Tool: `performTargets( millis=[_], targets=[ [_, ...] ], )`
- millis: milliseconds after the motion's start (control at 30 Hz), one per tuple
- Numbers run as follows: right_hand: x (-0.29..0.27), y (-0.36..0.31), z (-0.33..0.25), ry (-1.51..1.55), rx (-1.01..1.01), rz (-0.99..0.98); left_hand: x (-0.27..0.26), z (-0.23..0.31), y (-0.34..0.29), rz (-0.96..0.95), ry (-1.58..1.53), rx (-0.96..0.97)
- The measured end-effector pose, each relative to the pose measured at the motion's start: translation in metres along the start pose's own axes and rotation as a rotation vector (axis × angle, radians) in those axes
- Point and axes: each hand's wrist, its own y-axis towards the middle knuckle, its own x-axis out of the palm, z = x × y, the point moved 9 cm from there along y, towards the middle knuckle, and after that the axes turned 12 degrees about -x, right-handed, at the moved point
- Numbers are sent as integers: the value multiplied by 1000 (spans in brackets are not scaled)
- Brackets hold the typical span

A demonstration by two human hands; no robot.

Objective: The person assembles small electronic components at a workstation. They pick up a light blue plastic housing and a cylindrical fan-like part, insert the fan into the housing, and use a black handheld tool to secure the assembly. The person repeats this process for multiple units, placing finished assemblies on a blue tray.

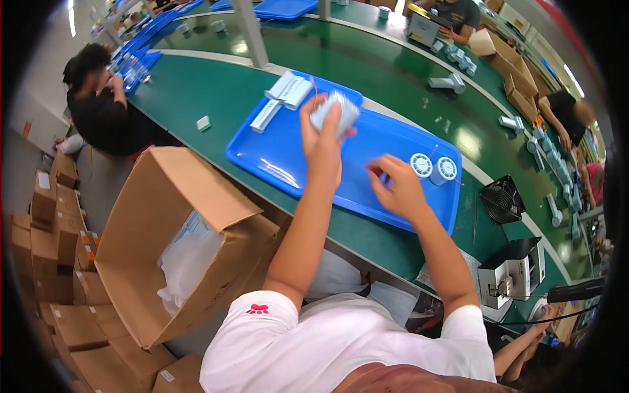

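My left hand (321,141) is closed around a pale grey-blue plastic part (335,114), raised over the left half of a blue tray (386,141). Motion blurs the part, so its exact kind does not show. Over the tray's near right side, my right hand (398,188) has its fingers bent and apart, with nothing visible in them; the fingertips are slightly smeared. Two round pale blue plastic pieces with slotted tops, one (420,165) beside the other (445,170), stand at the tray's right end. Pale rectangular pieces (288,90) lie at its far left corner.
An open cardboard box (151,262) with plastic bags stands left of me. A small white piece (204,123) lies on the green table (177,98). To the right are a black fan (503,200) and a white device (514,275). A green conveyor (393,72) runs beyond, with people around.
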Motion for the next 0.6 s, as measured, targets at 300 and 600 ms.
performTargets(
  millis=[300, 600],
  targets=[
    [215, 157, 8, -417, -477, -350, -147, -74, -171, -153, -365, -476],
    [253, 182, 22, -566, -299, -512, -197, -93, -182, -124, -254, -691]
  ],
)
